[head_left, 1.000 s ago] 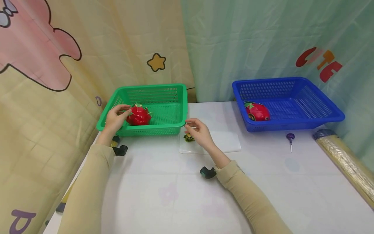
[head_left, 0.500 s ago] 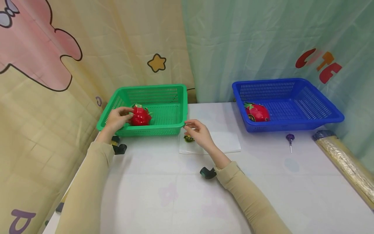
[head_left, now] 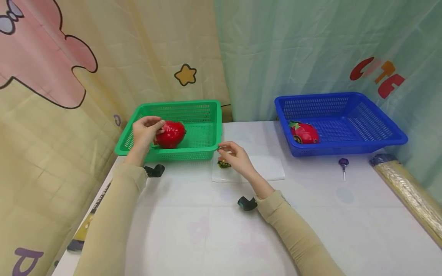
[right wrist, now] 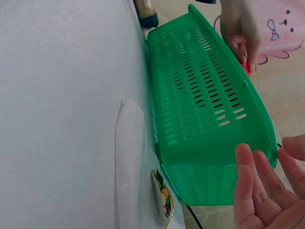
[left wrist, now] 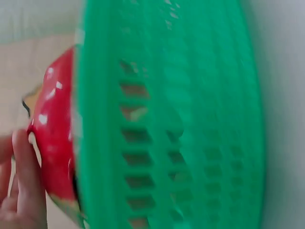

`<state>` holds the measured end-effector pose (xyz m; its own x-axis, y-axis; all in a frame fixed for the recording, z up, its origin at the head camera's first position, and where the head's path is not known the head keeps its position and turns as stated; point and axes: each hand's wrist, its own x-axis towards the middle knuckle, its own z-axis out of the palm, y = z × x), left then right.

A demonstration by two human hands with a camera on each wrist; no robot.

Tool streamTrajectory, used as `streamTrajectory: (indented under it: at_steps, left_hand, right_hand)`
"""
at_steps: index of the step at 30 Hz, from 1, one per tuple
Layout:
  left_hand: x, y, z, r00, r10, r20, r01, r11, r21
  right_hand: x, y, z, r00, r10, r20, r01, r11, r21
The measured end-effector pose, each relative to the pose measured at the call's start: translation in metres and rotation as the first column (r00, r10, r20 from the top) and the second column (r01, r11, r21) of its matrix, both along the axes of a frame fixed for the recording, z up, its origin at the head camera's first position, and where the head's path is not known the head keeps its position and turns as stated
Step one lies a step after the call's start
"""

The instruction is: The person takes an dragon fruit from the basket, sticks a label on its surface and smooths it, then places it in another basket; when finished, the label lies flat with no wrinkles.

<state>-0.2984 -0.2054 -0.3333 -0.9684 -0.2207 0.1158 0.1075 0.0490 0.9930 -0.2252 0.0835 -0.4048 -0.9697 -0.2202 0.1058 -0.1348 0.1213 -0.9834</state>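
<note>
A shiny red dragon fruit [head_left: 172, 134] is at the front left of the green basket [head_left: 183, 154]. My left hand [head_left: 144, 132] pinches it at its left side. In the left wrist view, fingertips touch the red skin of the dragon fruit [left wrist: 56, 136], and the basket wall hides its lower part. My right hand [head_left: 238, 160] holds the basket's front right corner, thumb and index finger at the rim. Below that hand lies a flat white plastic bag [head_left: 260, 170] bearing a small fruit-patterned label [head_left: 223, 164].
At the back right stands a blue basket [head_left: 340, 148] with another red dragon fruit [head_left: 305, 133] inside. A purple lollipop [head_left: 343, 163] lies before it. Long golden packages lie along the table's right edge [head_left: 407, 191] and left edge. Curtains hang behind.
The left hand has moved slightly up and right, and the dragon fruit has turned, its green tips no longer showing on top. The right hand has stayed at the basket corner.
</note>
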Motion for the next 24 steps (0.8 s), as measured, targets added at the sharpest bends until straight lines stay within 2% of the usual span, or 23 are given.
streamTrajectory:
  at_steps: [2, 4, 6, 9, 12, 15, 18, 20, 24]
  left_hand:
    - [0.004, 0.011, 0.008, 0.999, 0.036, -0.039, -0.033, 0.996, 0.081]
    - [0.01, 0.023, 0.017, 0.994, 0.051, -0.093, -0.037, 0.989, 0.141]
    - [0.019, 0.036, 0.027, 0.988, 0.049, -0.146, -0.026, 0.987, 0.158]
    - [0.034, 0.058, 0.042, 0.975, 0.031, -0.222, 0.007, 0.986, 0.167]
    - [0.051, 0.081, 0.056, 0.966, 0.004, -0.26, 0.038, 0.987, 0.159]
    - [0.069, 0.105, 0.066, 0.964, -0.053, -0.261, 0.092, 0.986, 0.139]
    - [0.086, 0.126, 0.069, 0.964, -0.141, -0.223, 0.171, 0.978, 0.119]
    - [0.095, 0.137, 0.067, 0.959, -0.201, -0.198, 0.222, 0.971, 0.088]
    - [0.11, 0.154, 0.058, 0.933, -0.3, -0.197, 0.309, 0.951, 0.011]
  right_hand:
    - [0.001, 0.0, 0.0, 0.999, -0.035, -0.018, 0.035, 0.999, 0.03]
    - [0.002, 0.001, 0.002, 0.996, -0.084, -0.041, 0.086, 0.995, 0.058]
    - [0.004, 0.002, 0.006, 0.987, -0.136, -0.082, 0.142, 0.987, 0.072]
    - [0.008, 0.005, 0.014, 0.969, -0.186, -0.162, 0.194, 0.981, 0.031]
    - [0.013, 0.011, 0.025, 0.945, -0.182, -0.272, 0.176, 0.983, -0.046]
    - [0.019, 0.018, 0.039, 0.914, -0.137, -0.383, 0.1, 0.988, -0.115]
    - [0.027, 0.024, 0.05, 0.893, -0.079, -0.443, 0.032, 0.993, -0.113]
    - [0.033, 0.028, 0.054, 0.892, -0.058, -0.448, 0.022, 0.996, -0.087]
    - [0.05, 0.041, 0.054, 0.901, -0.088, -0.425, 0.08, 0.996, -0.038]
